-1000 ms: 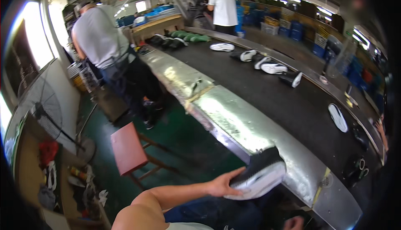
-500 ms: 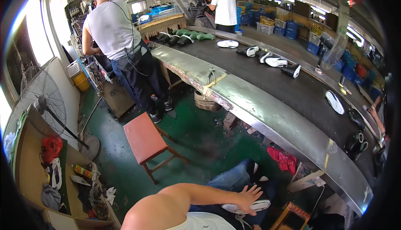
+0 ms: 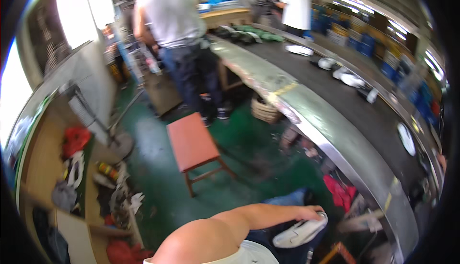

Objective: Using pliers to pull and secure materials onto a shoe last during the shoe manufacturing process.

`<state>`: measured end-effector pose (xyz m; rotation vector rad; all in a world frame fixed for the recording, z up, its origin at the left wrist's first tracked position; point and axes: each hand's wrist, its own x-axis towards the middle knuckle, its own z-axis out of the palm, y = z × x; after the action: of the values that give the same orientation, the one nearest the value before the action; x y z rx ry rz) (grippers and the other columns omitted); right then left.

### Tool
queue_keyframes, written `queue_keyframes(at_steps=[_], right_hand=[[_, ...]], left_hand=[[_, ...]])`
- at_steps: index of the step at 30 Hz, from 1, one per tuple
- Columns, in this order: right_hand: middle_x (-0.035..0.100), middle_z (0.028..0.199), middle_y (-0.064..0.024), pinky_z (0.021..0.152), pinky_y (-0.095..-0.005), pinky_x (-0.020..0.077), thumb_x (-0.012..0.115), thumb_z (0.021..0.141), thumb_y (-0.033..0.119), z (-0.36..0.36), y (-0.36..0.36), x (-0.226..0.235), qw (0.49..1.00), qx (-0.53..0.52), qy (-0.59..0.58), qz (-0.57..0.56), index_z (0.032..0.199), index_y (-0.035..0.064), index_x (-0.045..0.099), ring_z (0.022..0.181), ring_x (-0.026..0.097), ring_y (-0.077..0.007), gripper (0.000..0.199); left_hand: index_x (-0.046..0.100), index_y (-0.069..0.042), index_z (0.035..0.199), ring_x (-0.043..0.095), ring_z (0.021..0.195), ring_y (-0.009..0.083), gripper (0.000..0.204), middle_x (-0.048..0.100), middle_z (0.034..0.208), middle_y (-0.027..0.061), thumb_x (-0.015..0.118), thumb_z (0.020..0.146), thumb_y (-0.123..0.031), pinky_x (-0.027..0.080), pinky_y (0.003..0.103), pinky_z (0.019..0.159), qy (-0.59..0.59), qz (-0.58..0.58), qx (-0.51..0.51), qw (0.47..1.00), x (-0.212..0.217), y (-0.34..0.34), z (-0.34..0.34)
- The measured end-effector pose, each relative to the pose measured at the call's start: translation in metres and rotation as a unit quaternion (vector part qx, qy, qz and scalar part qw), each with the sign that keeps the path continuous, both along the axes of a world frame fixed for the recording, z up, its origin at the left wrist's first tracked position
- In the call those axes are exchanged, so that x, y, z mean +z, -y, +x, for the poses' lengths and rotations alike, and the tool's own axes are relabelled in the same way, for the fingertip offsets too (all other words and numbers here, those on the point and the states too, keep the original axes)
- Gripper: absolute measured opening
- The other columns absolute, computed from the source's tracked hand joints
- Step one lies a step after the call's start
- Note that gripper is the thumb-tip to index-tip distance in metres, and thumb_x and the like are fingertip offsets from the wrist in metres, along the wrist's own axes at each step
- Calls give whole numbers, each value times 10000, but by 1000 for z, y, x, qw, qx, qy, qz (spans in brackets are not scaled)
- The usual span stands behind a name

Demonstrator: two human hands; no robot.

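Over my lap lies a white shoe, its pale upper facing up. My left hand is closed on one end of it, the fingers curled over the edge beside a dark opening. My left arm reaches across from the lower middle of the view. My right hand is not visible. Just right of my lap runs a long conveyor with a metal edge. White shoes lie along its dark belt, one of them a single white shoe toward the right.
A red-topped stool stands on the green floor ahead. Left is a wooden shelf with cloths and bottles, beside a standing fan. A woven basket sits under the conveyor. Two people work at the back.
My left hand has gone from spread flat over the shoe to gripping its end. The shoe has turned and shifted right. The whole view has swung left, with blur.
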<state>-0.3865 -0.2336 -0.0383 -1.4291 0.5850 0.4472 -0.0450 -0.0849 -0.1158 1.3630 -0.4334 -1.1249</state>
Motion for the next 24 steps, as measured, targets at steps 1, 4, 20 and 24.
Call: queue_keyframes(at_steps=[1,4,20,24], right_hand=[[600,867,-54,584,-294,458,724,874,154,9,-6,2,999,-25,8,30,1243,10,564,666,539,-127,427],[597,928,-86,572,-244,446,589,847,118,33,-15,8,988,-103,14,116,1220,-17,555,671,529,-138,398],[652,1244,-143,983,-343,484,593,995,158,144,-26,6,954,29,233,-188,1319,-47,575,1115,620,-214,384],[721,915,-137,752,-354,543,608,1000,247,126,-39,19,940,16,177,-292,1125,-24,630,801,684,-215,298]], left_hand=[[562,-125,1354,573,1107,187,507,621,1207,71,736,908,-292,493,400,939,-22,-52,23,998,2,-2,-7],[494,-112,1398,555,1115,166,544,606,1204,53,705,932,-297,459,374,975,2,-135,48,990,12,-35,-21],[537,-41,1356,471,1287,380,552,533,1346,186,702,899,-304,380,492,1100,457,-152,44,875,40,-66,-52],[337,-65,1543,380,1417,221,599,403,1517,113,602,1012,-143,305,370,1184,266,-125,49,955,42,-94,-53]])
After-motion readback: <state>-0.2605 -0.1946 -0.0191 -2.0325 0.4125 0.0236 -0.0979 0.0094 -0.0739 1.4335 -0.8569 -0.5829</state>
